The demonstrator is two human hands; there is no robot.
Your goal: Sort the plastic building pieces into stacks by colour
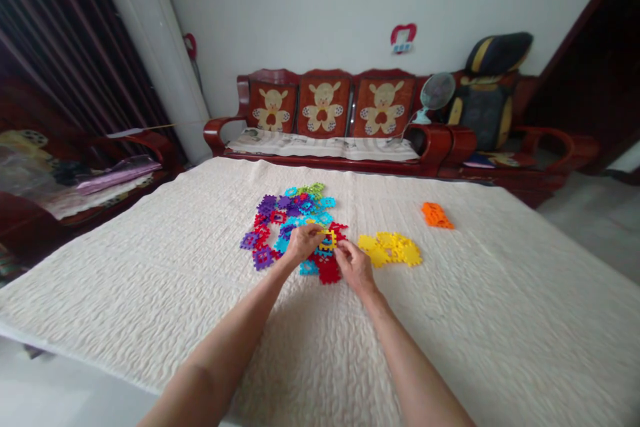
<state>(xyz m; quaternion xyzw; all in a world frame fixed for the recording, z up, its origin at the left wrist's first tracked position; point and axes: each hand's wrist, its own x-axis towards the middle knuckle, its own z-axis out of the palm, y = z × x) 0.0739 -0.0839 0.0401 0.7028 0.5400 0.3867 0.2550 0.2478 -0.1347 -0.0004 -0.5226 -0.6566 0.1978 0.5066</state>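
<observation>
- Head view: near the middle of the frame, the left hand [303, 242] has thumb and fingers drawn together in a pinch on a yellow frame piece [334, 239], square with toothed edges.
- The right hand [357, 265], just right of centre, has its fingertips bunched close to the lower right of that piece; whether they grip it cannot be made out.
- Below and around the hands, left of centre, lies a loose heap of toothed pieces: purple pieces [263, 257] at its left edge, a red piece [329, 271] and a blue piece [309, 267] at its near edge, green pieces [316, 190] at its far end.
- Just right of the right hand is a spread of yellow pieces [393, 249], some overlapping.
- Farther off, right of centre, orange pieces [437, 215] lie bunched together, well apart from the rest.
- All of these are on a cream quilted cover [190, 273] that fills the lower frame.
- Across the upper middle stands a wooden sofa [216, 137] with bear-patterned cushions [323, 105]; a small fan [437, 91] is at its right end.
- Dark curtains [70, 33] hang at upper left.
</observation>
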